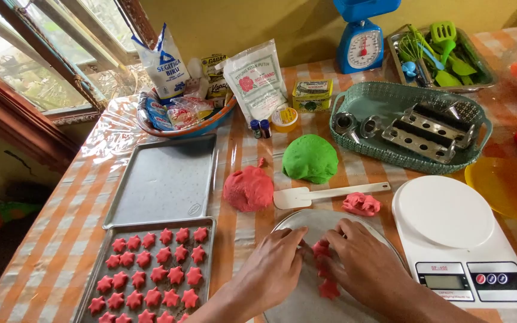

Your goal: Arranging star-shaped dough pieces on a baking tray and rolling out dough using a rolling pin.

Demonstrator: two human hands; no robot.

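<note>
On the round tray (306,224), red star-shaped dough pieces (328,289).

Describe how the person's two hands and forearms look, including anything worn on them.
Both the left hand and the right hand are bare: no gloves, rings, watch or bracelets show. The forearms are uncovered up to the bottom edge of the picture, with no sleeve in view.

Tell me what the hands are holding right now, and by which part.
Both the left hand and right hand press fingertips on red dough pieces on the round tray; no lifted grip shows.
</note>
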